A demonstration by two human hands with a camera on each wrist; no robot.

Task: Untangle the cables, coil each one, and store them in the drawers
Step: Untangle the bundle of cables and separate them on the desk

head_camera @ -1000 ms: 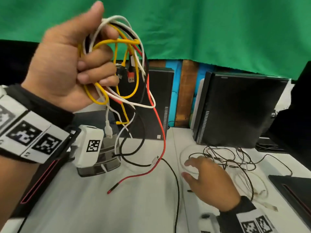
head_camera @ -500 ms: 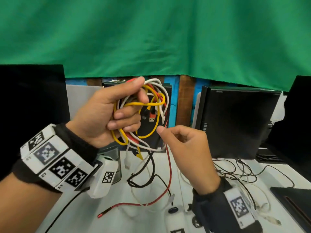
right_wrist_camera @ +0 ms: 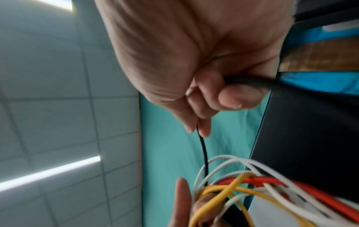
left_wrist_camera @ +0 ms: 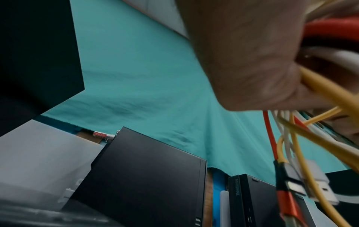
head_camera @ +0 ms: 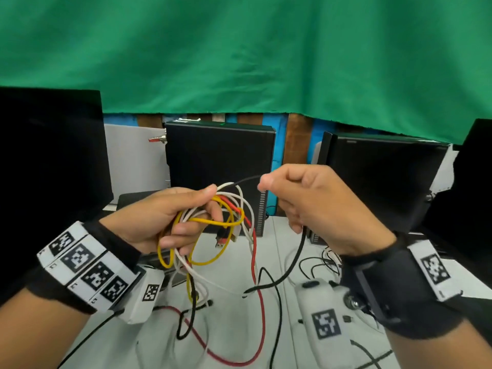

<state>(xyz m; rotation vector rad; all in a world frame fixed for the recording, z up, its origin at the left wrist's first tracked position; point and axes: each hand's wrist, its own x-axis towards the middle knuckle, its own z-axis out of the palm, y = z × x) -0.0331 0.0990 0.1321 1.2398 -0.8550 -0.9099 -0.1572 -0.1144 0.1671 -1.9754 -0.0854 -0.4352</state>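
My left hand grips a tangled bundle of cables in mid-air: yellow, white, red and black strands, with USB plugs dangling from it. In the left wrist view the yellow and red strands run out under the palm. My right hand pinches a black cable beside the bundle; one end runs into the tangle, the rest drops to the table. The right wrist view shows the black cable between my fingertips. A red cable hangs down onto the white table.
Two black computer cases stand upright at the back of the table, under a green cloth. More thin black and white cables lie on the table to the right. A dark monitor stands at the left.
My left hand has lowered the bundle from head height to chest height. My right hand left the table, came up to the bundle and took hold of the black cable, drawing it to the right.
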